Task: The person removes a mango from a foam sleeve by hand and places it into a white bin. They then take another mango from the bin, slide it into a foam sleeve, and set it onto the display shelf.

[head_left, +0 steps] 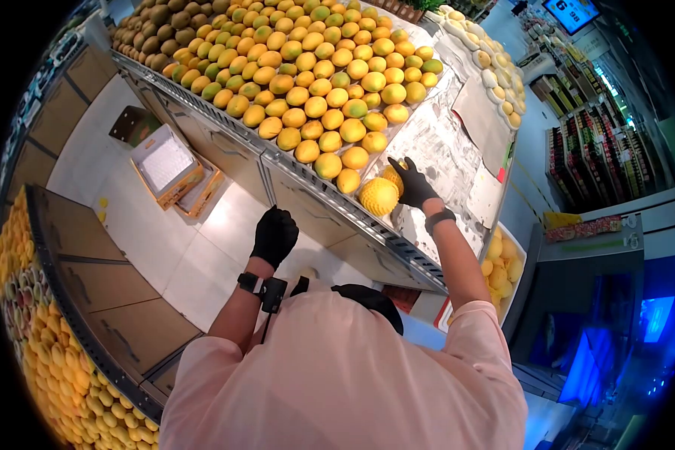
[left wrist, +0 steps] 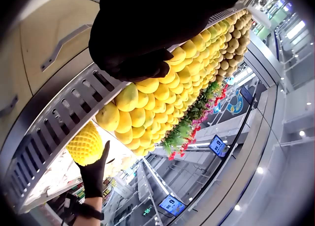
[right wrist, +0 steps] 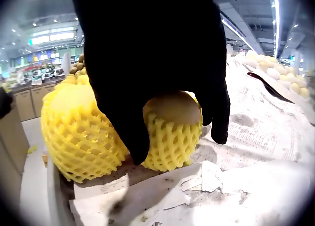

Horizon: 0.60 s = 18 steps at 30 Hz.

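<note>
The right hand (head_left: pixel 415 184), in a black glove, grips a fruit in a yellow foam net (right wrist: pixel 172 130) on the paper-covered display; its fingers curl round both sides. Touching that hand on the left is a second netted fruit (right wrist: pixel 81 130), standing beside the first at the display's front edge, near the rows of yellow mangoes (head_left: pixel 354 157). The left hand (head_left: pixel 275 236), also gloved in black, hangs over the aisle in front of the display with its fingers curled and nothing visible in them.
A metal slotted rail (head_left: pixel 307 178) runs along the display's front edge. Cardboard boxes (head_left: pixel 165 165) lie on the aisle floor. Kiwis (head_left: pixel 157 34) fill the far left, pale fruit (head_left: pixel 495 75) the far right, and a white crate of yellow fruit (head_left: pixel 505 270) stands at the right end.
</note>
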Motion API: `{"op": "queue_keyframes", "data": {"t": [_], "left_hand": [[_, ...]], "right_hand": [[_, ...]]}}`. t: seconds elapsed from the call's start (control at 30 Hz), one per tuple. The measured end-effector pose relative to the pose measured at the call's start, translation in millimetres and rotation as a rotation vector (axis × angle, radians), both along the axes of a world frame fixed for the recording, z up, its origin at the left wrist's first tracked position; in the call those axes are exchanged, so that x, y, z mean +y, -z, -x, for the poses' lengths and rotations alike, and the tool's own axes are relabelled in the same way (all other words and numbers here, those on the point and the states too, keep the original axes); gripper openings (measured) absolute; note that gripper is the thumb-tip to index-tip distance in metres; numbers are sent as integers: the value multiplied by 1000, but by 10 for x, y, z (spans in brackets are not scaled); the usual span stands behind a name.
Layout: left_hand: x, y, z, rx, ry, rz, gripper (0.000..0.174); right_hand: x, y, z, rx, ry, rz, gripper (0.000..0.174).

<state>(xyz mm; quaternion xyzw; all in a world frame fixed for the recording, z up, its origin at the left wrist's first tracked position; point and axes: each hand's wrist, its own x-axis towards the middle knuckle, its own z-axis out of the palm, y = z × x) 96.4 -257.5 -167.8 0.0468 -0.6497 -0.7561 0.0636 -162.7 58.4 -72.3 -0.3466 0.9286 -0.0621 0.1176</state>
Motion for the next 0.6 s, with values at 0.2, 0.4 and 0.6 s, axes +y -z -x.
{"op": "queue_keyframes", "data": {"t": [0.2, 0.4, 0.6], "left_hand": [[67, -377, -45, -165, -61, -1445, 31], [124, -421, 63, -163, -7, -1455, 33], [304, -472, 195, -133, 207, -1348, 34]], "right_hand": [[-53, -26, -4, -55, 57, 66, 81], [63, -86, -163, -11, 107, 231, 76], [317, 66, -232, 34, 165, 413, 77]]}}
